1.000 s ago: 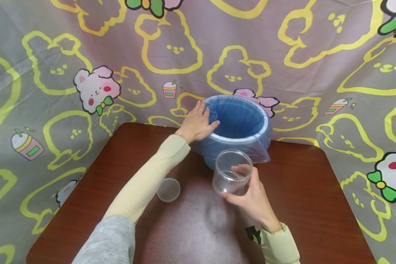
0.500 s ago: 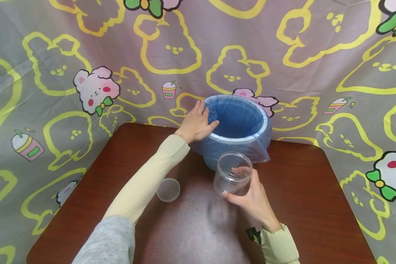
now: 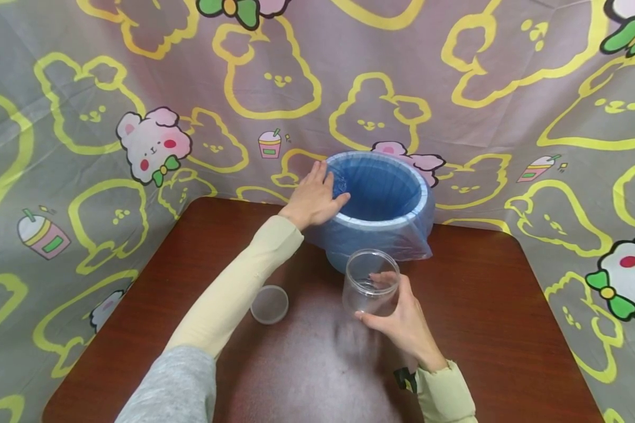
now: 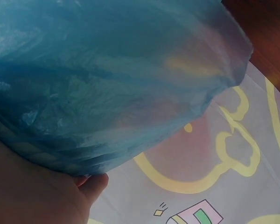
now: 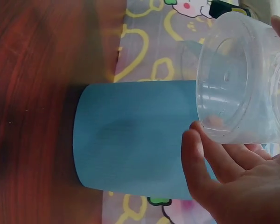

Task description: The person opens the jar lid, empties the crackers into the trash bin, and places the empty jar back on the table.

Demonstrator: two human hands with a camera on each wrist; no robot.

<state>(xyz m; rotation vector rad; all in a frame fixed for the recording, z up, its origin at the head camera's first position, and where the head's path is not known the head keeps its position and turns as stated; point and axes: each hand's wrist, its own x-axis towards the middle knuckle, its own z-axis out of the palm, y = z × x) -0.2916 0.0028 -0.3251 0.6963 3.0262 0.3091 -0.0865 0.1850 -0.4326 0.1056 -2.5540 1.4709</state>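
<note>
My right hand (image 3: 404,323) holds a clear plastic jar (image 3: 367,299) by its side, thumb and fingers curved round it. Its open mouth faces up, slightly tilted, and nothing shows inside. In the right wrist view the jar (image 5: 238,79) is above the table, in front of the blue bin (image 5: 135,140). My left hand (image 3: 314,197) rests on the left rim of the bin (image 3: 386,222), fingers extended over the edge. A thin blue bag (image 3: 376,244) lines the bin and hangs over its outside. In the left wrist view the bag (image 4: 107,93) covers most of the frame.
A round translucent lid (image 3: 270,305) lies on the brown table (image 3: 481,305), beside my left forearm. Patterned cloth (image 3: 296,70) hangs behind and on both sides, close to the bin. A small dark strap (image 3: 405,379) shows by my right cuff.
My right hand has brought the jar slightly down and toward me. The left hand stays on the bin's rim, and the lid has not moved.
</note>
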